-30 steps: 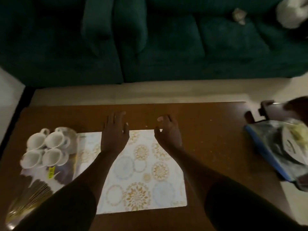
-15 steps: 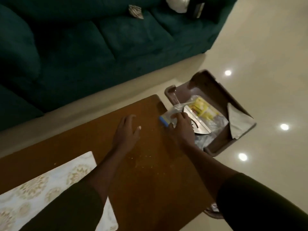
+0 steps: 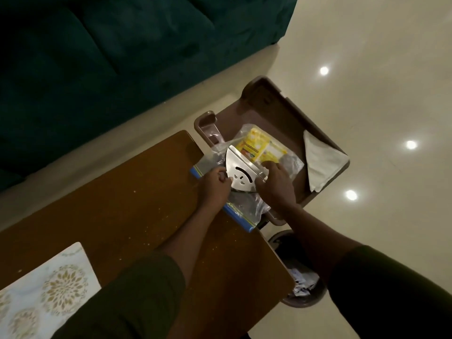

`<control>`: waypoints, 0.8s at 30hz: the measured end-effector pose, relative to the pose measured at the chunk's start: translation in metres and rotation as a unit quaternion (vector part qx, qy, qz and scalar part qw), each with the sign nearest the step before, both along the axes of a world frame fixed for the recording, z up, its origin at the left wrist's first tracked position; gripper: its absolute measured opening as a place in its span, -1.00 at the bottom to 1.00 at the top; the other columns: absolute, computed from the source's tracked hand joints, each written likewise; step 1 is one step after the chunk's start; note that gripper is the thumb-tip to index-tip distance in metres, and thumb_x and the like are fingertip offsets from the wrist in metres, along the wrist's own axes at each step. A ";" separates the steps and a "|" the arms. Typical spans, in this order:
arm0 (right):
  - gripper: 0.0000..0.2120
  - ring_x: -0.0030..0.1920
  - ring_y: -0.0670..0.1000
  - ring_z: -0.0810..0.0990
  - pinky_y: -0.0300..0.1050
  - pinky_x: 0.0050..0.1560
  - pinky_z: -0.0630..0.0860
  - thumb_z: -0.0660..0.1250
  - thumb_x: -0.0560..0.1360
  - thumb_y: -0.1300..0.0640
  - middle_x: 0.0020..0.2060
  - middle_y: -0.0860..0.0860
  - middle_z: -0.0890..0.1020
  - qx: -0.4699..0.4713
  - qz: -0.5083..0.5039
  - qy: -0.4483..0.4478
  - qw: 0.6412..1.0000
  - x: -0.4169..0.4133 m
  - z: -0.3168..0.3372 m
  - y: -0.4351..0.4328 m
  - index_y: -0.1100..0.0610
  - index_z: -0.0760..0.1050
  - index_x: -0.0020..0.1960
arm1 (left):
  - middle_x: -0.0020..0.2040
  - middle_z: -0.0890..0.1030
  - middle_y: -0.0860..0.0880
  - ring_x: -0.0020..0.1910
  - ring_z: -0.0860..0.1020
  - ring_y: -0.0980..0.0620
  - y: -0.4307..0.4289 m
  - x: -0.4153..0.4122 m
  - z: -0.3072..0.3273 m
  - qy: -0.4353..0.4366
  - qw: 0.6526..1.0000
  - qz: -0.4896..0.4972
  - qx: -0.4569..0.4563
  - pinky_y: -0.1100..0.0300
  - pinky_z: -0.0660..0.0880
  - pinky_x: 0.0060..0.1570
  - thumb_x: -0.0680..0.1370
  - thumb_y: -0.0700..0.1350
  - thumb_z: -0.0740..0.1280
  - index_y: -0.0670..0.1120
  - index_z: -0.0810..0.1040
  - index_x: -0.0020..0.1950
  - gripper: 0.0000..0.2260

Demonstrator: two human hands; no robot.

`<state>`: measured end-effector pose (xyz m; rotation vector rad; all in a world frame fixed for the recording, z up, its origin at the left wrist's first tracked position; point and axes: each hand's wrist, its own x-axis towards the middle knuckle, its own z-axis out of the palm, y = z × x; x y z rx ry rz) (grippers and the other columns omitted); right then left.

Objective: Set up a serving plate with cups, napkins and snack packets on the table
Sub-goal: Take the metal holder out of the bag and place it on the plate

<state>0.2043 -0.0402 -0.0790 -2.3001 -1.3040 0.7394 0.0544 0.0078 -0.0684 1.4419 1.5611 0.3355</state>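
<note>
A shiny metal napkin holder (image 3: 241, 172) lies on a clear zip bag (image 3: 244, 206) with a blue seal strip. Yellow snack packets (image 3: 259, 145) show inside the bag. The bag rests partly on the brown table (image 3: 137, 204) and partly on a brown plastic tray (image 3: 281, 111) beyond the table's right end. My left hand (image 3: 214, 188) pinches the holder's left edge. My right hand (image 3: 275, 183) grips its right side. A folded white napkin (image 3: 320, 162) lies in the tray's right part.
A patterned placemat (image 3: 49, 289) covers the table's near left corner. A dark green sofa (image 3: 110, 57) stands behind the table. A round brown bin (image 3: 303, 289) with wrappers sits on the glossy floor below the table's right end.
My view swung right from the placemat and cups to the tray. Both hands left the table and closed on the metal napkin holder atop the zip bag.
</note>
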 end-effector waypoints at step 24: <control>-0.65 -0.23 0.08 0.48 -0.11 -0.25 0.26 0.09 0.62 -0.02 -0.23 0.09 0.56 0.019 0.034 0.013 0.999 -0.118 0.019 0.031 0.19 0.49 -0.12 | 0.17 0.63 -0.16 0.05 0.64 -0.16 0.004 -0.106 0.021 -0.271 0.916 0.272 -0.118 -0.12 0.60 0.04 0.45 -0.27 0.46 -0.14 0.50 0.28 -0.58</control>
